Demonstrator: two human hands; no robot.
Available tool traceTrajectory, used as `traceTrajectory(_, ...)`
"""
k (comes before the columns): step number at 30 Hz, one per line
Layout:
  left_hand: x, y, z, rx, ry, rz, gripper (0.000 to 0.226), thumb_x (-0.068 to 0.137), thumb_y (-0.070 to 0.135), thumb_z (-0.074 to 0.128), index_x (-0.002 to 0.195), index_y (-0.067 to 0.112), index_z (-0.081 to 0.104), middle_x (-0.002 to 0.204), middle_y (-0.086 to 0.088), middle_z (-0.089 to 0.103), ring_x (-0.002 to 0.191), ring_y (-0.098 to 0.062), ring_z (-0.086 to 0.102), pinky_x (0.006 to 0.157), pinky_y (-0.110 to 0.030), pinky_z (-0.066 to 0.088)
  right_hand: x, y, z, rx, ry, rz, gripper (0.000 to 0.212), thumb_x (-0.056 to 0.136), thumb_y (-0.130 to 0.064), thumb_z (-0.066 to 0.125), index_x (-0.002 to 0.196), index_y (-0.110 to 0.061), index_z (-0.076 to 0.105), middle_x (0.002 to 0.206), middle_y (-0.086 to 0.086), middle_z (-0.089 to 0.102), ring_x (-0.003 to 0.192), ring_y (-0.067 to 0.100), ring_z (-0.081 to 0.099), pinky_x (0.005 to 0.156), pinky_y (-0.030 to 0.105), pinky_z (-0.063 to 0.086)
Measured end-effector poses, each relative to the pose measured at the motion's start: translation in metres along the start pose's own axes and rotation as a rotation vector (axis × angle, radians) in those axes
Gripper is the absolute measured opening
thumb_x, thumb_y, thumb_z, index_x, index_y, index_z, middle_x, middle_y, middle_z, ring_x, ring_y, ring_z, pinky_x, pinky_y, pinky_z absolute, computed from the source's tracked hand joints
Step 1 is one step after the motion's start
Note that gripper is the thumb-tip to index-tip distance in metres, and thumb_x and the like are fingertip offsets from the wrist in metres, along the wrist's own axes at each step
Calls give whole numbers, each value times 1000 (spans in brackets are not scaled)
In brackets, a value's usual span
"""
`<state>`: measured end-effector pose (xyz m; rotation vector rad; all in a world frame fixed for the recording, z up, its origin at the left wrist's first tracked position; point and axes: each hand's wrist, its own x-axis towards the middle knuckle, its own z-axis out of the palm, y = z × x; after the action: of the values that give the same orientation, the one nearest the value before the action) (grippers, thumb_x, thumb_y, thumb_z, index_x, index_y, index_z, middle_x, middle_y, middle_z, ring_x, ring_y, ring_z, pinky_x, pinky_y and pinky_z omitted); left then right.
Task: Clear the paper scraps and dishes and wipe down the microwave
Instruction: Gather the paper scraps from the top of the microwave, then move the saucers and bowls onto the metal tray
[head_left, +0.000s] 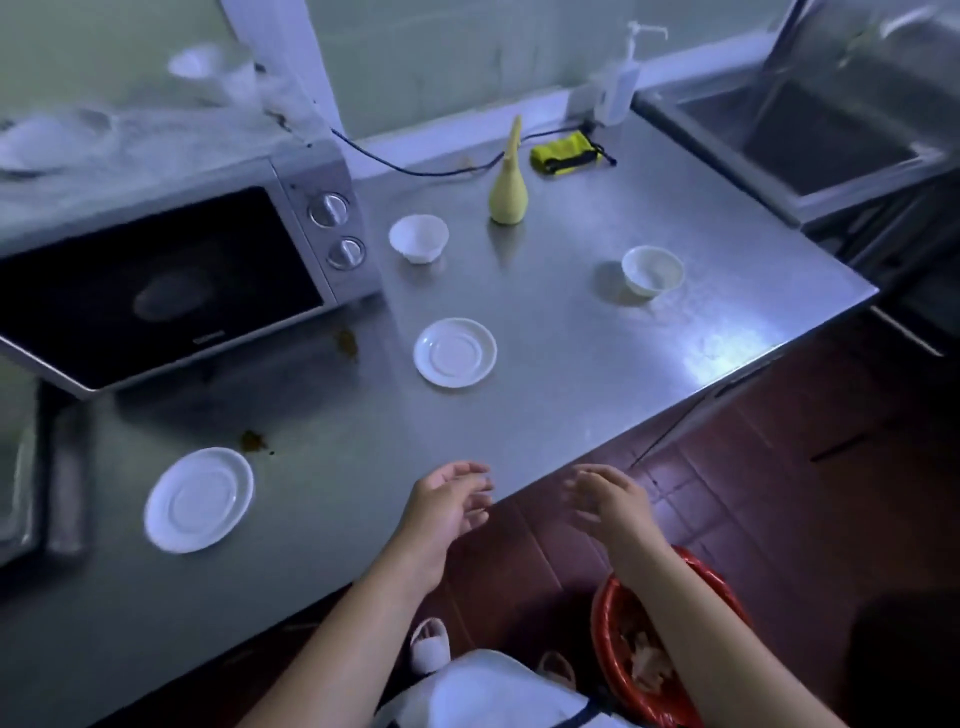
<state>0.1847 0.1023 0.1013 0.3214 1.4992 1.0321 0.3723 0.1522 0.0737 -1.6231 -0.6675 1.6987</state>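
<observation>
Head view looks down on a steel counter (571, 395) that fills most of the frame. A silver microwave (156, 280) sits on its left part, door closed, two dials at its right side. A steel sink (810, 140) lies beyond the counter's right end. A red bin (605, 618) stands on the floor below the right forearm, with pale scraps inside. Left hand (447, 501) hovers at the counter's front edge and right hand (610, 501) just off it, palms facing, fingers loosely spread and holding nothing. One white saucer (199, 500) lies near the front left, another saucer (455, 353) mid-counter. A white bowl (418, 238) stands beside the dials, a second bowl (652, 271) well to the right. A yellow cloth (509, 192) stands twisted upright behind them. Brown stains (347, 343) mark the steel in front of the microwave
</observation>
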Motion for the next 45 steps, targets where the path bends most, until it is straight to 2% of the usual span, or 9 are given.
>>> traceTrajectory(3, 7, 19, -22, -23, -10, 42, 15, 94, 2, 55, 95, 12, 67, 83, -5, 68, 66, -13, 62, 60, -23, 50, -15, -12, 37, -11, -20, 2, 13, 93, 7, 54, 97, 3, 66, 71, 12, 66, 51, 15, 62, 42, 18, 44)
traceTrajectory(8, 21, 38, -52, -46, -44, 99, 16, 95, 3, 54, 96, 12, 67, 84, -5, 69, 69, -14, 62, 64, -24, 51, -18, -22, 71, -98, 28, -51, 15, 94, 4, 56, 104, 6, 66, 92, 21, 64, 75, 30, 63, 65, 33, 45)
traceTrajectory(17, 47, 41, -68, -59, -76, 56, 16, 94, 5, 56, 97, 11, 69, 84, -3, 70, 71, -14, 64, 66, -26, 53, -5, -16, 81, -126, 87, -40, 16, 94, 2, 56, 104, 5, 68, 98, 21, 68, 81, 32, 66, 76, 40, 52)
traceTrajectory(27, 112, 57, -49, -5, 143, 11, 14, 93, 8, 60, 103, 11, 69, 90, -6, 67, 83, -17, 64, 70, -26, 54, 81, -60, 91, -161, -33, 61, 15, 95, -3, 56, 102, -1, 69, 95, 15, 68, 82, 28, 66, 76, 38, 53)
traceTrajectory(32, 158, 76, -37, 78, 276, -33, 31, 93, 12, 60, 123, 18, 62, 117, -3, 66, 105, -18, 63, 87, -29, 50, 141, -86, 101, -220, -143, 36, 25, 95, -8, 58, 119, -11, 64, 100, 8, 64, 83, 19, 60, 70, 30, 49)
traceTrajectory(36, 191, 97, -27, 117, 387, -86, 57, 91, 18, 62, 145, 17, 44, 137, -7, 56, 125, -22, 54, 110, -41, 40, 184, -103, 115, -335, -249, 23, 50, 95, -15, 63, 141, -22, 46, 135, 4, 49, 117, 21, 56, 98, 43, 49)
traceTrajectory(38, 205, 104, -21, 99, 409, -109, 49, 89, 19, 62, 136, 12, 51, 130, -15, 58, 115, -20, 57, 107, -38, 42, 202, -114, 123, -362, -299, 32, 56, 96, -16, 63, 147, -23, 40, 141, 6, 44, 126, 23, 50, 107, 46, 44)
traceTrajectory(41, 214, 114, -13, 54, 379, -131, 8, 86, 19, 59, 94, 18, 61, 103, -14, 63, 89, -18, 59, 85, -33, 49, 222, -125, 140, -401, -346, 59, 58, 97, -15, 62, 149, -21, 38, 143, 7, 45, 124, 24, 51, 106, 44, 43)
traceTrajectory(45, 208, 113, -10, -30, 321, -143, 22, 91, 17, 56, 108, 21, 70, 112, -7, 73, 99, -19, 68, 90, -35, 54, 229, -126, 159, -441, -361, 69, 56, 96, -12, 61, 148, -11, 38, 135, 11, 52, 113, 26, 55, 99, 45, 48)
